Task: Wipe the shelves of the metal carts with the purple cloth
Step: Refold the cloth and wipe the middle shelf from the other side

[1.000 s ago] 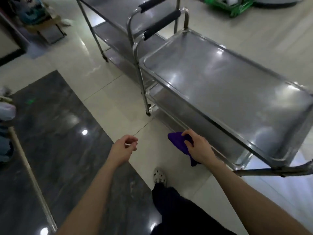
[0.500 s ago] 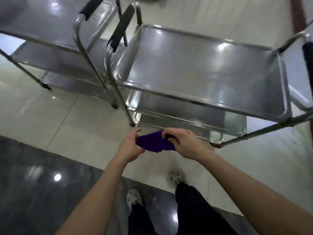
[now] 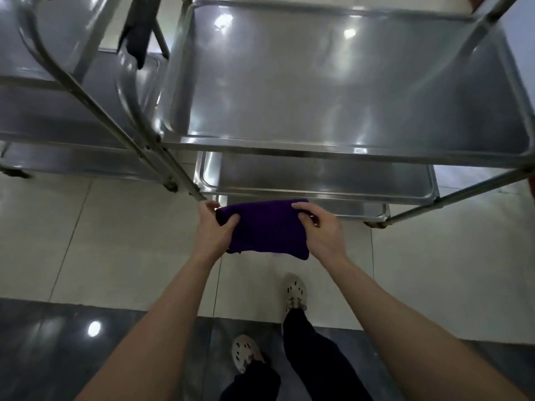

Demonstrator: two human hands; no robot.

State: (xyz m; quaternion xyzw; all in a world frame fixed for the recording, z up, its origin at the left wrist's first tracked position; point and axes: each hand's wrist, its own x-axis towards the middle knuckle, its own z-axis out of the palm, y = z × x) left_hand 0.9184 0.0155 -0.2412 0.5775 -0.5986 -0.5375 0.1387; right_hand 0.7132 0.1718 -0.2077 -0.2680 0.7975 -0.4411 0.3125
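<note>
In front of the rim of the shiny stainless-steel cart's top shelf (image 3: pixel 289 147), and lower, a folded dark purple cloth (image 3: pixel 267 227) is held in the air, clear of the metal. Its left end is pinched by the curled fingers of the left hand (image 3: pixel 212 231), its right end by those of the right hand (image 3: pixel 320 230). The cloth is best kept folded flat, laid on that shelf and drawn in overlapping strokes into the raised corners.

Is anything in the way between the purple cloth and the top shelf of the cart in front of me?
Nothing visible. The left hand and right hand hold the cloth in front of the near rim of the top shelf, which looks bare.
</note>
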